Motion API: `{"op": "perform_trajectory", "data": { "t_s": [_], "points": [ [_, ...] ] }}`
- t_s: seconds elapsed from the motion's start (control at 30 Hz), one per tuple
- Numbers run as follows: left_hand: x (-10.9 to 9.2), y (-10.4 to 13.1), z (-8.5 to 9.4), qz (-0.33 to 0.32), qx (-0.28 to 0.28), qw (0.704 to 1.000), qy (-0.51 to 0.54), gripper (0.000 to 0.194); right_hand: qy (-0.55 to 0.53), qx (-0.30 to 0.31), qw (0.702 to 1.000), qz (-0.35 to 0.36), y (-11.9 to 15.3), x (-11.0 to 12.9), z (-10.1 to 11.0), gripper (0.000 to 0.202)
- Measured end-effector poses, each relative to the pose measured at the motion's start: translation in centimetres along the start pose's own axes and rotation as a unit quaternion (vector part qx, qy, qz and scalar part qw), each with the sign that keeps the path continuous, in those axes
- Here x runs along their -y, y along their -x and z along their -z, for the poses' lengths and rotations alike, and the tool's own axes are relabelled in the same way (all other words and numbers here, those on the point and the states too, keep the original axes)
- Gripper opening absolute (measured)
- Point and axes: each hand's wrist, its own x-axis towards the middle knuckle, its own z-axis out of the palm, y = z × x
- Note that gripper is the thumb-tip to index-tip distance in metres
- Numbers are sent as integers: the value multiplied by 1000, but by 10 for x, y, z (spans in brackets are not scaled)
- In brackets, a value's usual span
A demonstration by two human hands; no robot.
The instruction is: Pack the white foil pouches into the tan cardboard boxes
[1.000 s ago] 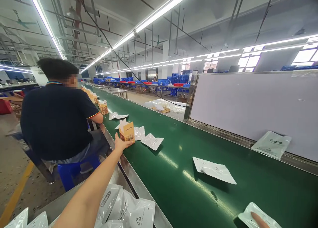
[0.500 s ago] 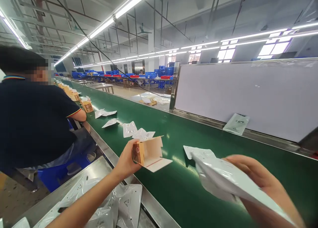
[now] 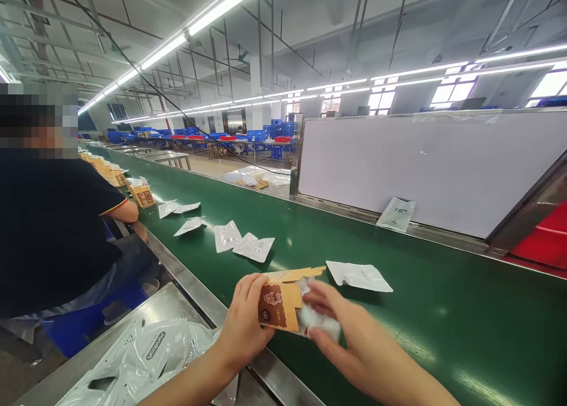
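My left hand (image 3: 248, 320) is wrapped round a small orange and brown cardboard box (image 3: 279, 307), its flaps open toward the right. With bent fingers, my right hand (image 3: 339, 320) grips a shiny white plastic pouch (image 3: 319, 322) at the box's open end. The pouch is crumpled and partly inside the box; how deep it goes is hidden. Both hands are above the near side of the green conveyor belt (image 3: 425, 347). Just beyond the right hand, another white pouch (image 3: 358, 275) lies flat on the belt.
Several white pouches (image 3: 228, 236) lie farther left on the belt. More fill the metal tray (image 3: 170, 303) at lower left. A pouch (image 3: 397, 214) leans against the white panel (image 3: 398, 164). A co-worker (image 3: 48, 235) sits at left by opened boxes (image 3: 140, 192).
The right hand has brought its pouch leftward to the box and partly into it. The left hand has moved right and down, turning the box. The view has shifted slightly right.
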Motion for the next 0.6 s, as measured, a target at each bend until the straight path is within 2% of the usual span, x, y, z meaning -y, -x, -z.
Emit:
{"op": "perform_trajectory", "data": {
  "t_s": [0.07, 0.13, 0.23, 0.3, 0.33, 0.43, 0.5, 0.6],
  "points": [
    [-4, 1, -4, -30, 0, 999, 20, 67, -22, 124, 991, -34, 1, 2, 9, 44],
    [-8, 2, -9, -56, -8, 998, 32, 65, -46, 207, 977, -36, -2, 0, 14, 47],
    [-15, 5, -17, -71, -23, 997, 38, 63, -93, 234, 967, -41, -6, -3, 12, 46],
    [-22, 8, -21, -74, -8, 996, 52, 64, -70, 168, 980, -77, -2, -2, 9, 34],
    [-27, 10, -22, -73, 18, 995, 66, 68, -40, 125, 988, -86, 3, -1, 8, 28],
    [-37, 13, -21, -59, 148, 982, 104, 86, 82, 20, 992, -97, 31, -11, 20, 35],
    [-33, 11, -17, -29, 207, 972, 106, 83, 168, -23, 979, -113, 60, -34, 40, 36],
    [-7, 3, -10, 56, 207, 973, 83, 55, 220, -64, 967, -115, 106, -93, 73, 27]
  ]
}}
